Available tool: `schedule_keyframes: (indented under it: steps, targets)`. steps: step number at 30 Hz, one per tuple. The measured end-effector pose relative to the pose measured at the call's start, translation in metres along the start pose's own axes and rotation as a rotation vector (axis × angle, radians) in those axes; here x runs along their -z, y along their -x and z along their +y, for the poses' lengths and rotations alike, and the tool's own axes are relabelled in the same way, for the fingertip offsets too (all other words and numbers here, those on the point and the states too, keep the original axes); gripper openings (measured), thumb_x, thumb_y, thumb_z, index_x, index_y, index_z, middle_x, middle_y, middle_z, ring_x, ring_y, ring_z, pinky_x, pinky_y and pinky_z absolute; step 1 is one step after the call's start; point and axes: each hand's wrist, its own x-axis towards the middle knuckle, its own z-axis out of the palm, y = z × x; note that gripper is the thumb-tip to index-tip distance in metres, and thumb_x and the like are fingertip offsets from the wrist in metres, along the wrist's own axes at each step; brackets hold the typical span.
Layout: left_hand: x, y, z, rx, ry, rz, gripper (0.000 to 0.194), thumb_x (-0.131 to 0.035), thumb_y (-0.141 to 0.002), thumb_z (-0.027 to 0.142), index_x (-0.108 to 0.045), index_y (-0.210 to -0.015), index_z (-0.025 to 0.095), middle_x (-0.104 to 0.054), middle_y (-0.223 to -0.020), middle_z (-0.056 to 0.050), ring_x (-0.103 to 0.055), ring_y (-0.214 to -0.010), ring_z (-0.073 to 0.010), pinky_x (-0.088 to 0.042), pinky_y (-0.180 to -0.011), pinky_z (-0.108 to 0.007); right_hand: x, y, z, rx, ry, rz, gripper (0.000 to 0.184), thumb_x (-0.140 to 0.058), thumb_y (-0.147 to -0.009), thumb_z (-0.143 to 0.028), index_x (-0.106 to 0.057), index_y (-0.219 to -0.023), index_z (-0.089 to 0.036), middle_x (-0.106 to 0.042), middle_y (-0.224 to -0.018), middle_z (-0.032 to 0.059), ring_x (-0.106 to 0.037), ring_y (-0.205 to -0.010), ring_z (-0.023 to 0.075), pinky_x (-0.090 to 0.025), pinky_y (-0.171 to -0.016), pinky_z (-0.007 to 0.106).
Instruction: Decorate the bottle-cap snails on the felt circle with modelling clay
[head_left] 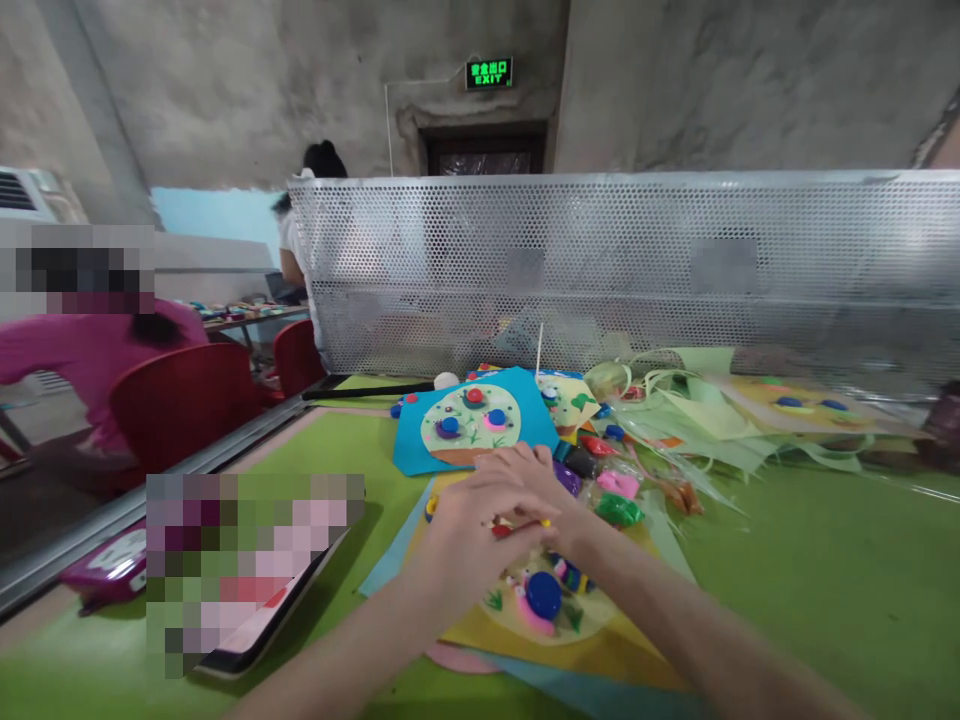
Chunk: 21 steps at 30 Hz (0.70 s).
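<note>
My left hand (469,515) and my right hand (551,495) overlap above a yellow card, palms turned toward each other. The left fingers curl and meet the right hand, and a tiny yellow bit shows by the fingertips. Whatever lies between the palms is hidden. Beneath them is the yellow card (480,645), with a cream round bearing a snail (541,597) of blue and pink clay, green leaf shapes and other small clay pieces. Beyond my hands lies a blue card (412,440) with several clay snails on a pale oval. Both hands partly cover the yellow card.
Wrapped clay packets, such as a green one (619,510), lie right of the cards. Paper strips and clear film (697,420) pile up behind. A tablet-like device (300,590) and purple case (112,570) sit left. A perforated metal screen (600,270) bounds the table; people are leftward.
</note>
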Motion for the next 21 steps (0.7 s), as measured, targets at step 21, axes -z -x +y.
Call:
schedule_keyframes:
  steps: [21]
  targets:
    - [0.003,-0.011,-0.043,0.045,-0.281,-0.106,0.028,-0.054,-0.083,0.044,-0.071,-0.079,0.023,-0.072,-0.083,-0.005,-0.065,-0.083,-0.0233,-0.049,-0.076,-0.032,0.045,0.08,0.087,-0.308,0.146,0.064,0.018,-0.051,-0.086,-0.027,-0.06,-0.1,-0.019,-0.062,-0.109,0.0098,-0.053,-0.106,0.0245,-0.036,-0.09,0.039]
